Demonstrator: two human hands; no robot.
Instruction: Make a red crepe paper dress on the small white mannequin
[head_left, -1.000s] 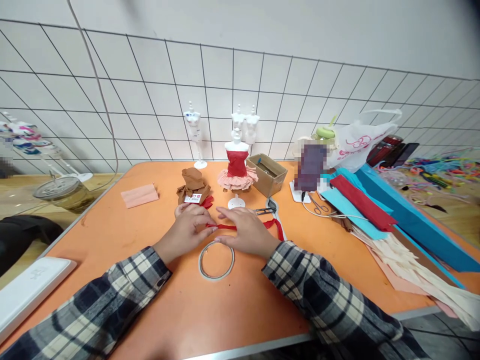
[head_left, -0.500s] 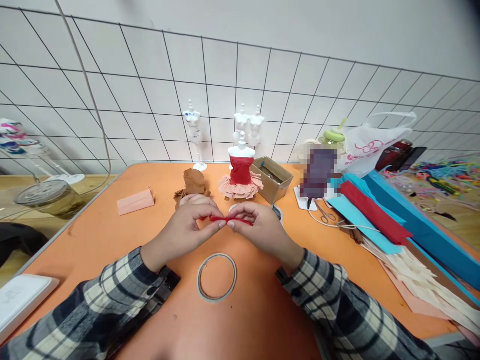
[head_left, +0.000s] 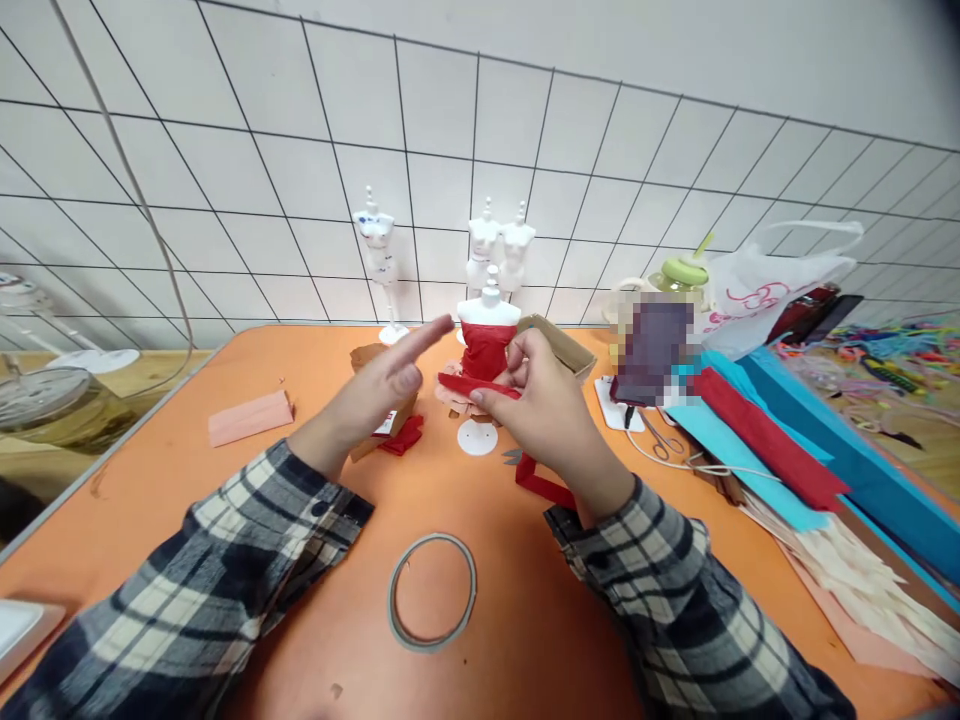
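Note:
My right hand [head_left: 559, 415] pinches a narrow strip of red crepe paper [head_left: 459, 383] near its end. The rest of the strip trails below that hand to the table. My left hand [head_left: 364, 395] is open, fingers stretched toward the strip's free end but apart from it. Just behind stands a small white mannequin [head_left: 489, 312] in a red top [head_left: 480, 352] with a ruffled pink skirt, partly hidden by my hands and the strip. Its round white base [head_left: 477, 438] shows below. Grey scissor tips [head_left: 512, 457] poke out beside my right hand.
A tape ring [head_left: 392, 600] lies in front. Crumpled red paper [head_left: 403, 437] and folded pink paper [head_left: 251, 417] lie left. A cardboard box [head_left: 571, 355] stands behind my right hand. Blue paper [head_left: 750, 450], scissors [head_left: 661, 440] and a propped phone [head_left: 654, 350] are at right.
My left hand has let go of the red strip, moved left and up, and opened. My right hand still holds the strip, now raised and turned. The view has shifted slightly.

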